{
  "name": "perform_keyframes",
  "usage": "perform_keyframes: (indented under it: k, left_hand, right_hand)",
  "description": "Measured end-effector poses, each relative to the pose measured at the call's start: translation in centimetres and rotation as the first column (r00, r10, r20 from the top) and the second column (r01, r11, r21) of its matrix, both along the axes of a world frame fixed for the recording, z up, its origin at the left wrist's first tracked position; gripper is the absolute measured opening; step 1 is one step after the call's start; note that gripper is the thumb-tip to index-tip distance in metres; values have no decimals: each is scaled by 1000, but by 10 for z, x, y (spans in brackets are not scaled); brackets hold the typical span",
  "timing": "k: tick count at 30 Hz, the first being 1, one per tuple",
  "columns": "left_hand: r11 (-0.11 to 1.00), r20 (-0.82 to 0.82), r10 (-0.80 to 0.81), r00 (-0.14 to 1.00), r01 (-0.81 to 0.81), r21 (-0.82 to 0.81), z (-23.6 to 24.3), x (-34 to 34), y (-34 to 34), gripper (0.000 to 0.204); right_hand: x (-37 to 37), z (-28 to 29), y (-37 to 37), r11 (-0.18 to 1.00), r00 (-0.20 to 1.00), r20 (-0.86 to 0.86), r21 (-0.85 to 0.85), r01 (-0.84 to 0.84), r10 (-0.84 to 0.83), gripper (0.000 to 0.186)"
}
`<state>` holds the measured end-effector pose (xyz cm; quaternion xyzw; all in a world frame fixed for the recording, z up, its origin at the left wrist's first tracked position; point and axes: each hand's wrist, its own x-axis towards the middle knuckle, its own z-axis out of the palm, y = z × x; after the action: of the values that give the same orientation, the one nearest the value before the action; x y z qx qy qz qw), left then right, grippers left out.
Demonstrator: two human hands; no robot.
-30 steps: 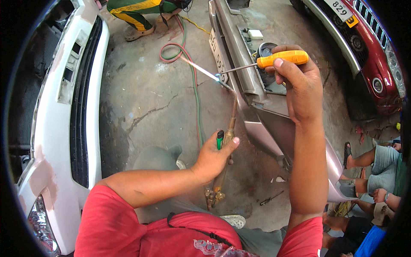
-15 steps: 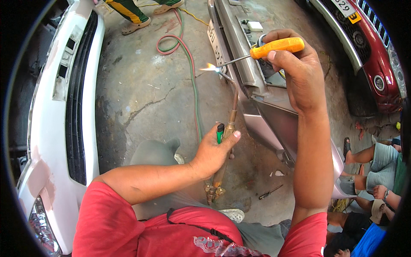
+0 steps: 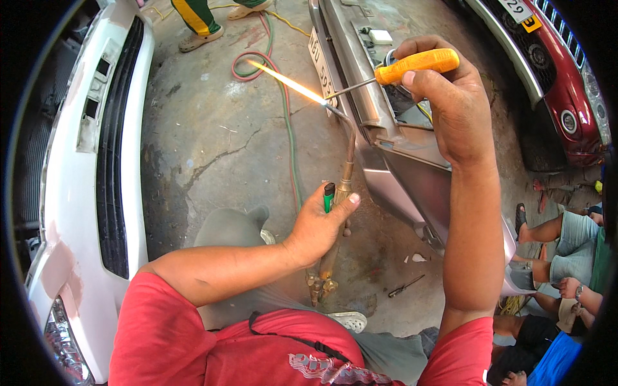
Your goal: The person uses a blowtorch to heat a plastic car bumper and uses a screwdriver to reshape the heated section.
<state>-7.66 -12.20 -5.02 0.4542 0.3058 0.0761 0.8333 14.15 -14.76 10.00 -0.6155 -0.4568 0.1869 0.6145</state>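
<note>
My left hand (image 3: 315, 225) is closed around the brass body of a gas torch (image 3: 346, 181), whose bent tube points up and away. A green lighter (image 3: 329, 198) with a black top is tucked between the thumb and fingers of that hand. From the torch tip a long orange flame (image 3: 286, 79) shoots toward the far left. My right hand (image 3: 458, 112), raised, grips a screwdriver (image 3: 417, 67) by its yellow-orange handle. The screwdriver's metal tip meets the base of the flame, right at the nozzle.
A silver bumper (image 3: 405, 180) with a plate lies close on the right. On the left stands a white bumper (image 3: 132, 212); a red car (image 3: 576, 96) is far right. Hoses (image 3: 288, 128) cross the concrete. Another screwdriver (image 3: 407, 286) lies there. People sit at the lower right; someone's legs (image 3: 196, 16) are at the far side.
The flame has grown from a small flare at the torch tip into a long orange jet. Both hands keep their holds and have hardly moved.
</note>
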Motion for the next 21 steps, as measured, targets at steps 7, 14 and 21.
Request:
perform_keyframes:
  k: [7, 14, 21]
  left_hand:
    - [1000, 12, -6, 1000, 6, -8, -1, -1, 0, 28]
    - [1000, 5, -21, 1000, 21, 20, -5, -1, 0, 31]
    - [1000, -6, -22, 1000, 22, 13, -2, -1, 0, 31]
  right_hand:
    - [-2, 1, -1, 1000, 1000, 25, -23, -8, 9, 28]
    - [-3, 2, -1, 1000, 999, 42, -20, 2, -1, 27]
    - [-3, 3, -2, 1000, 999, 47, -30, 4, -2, 27]
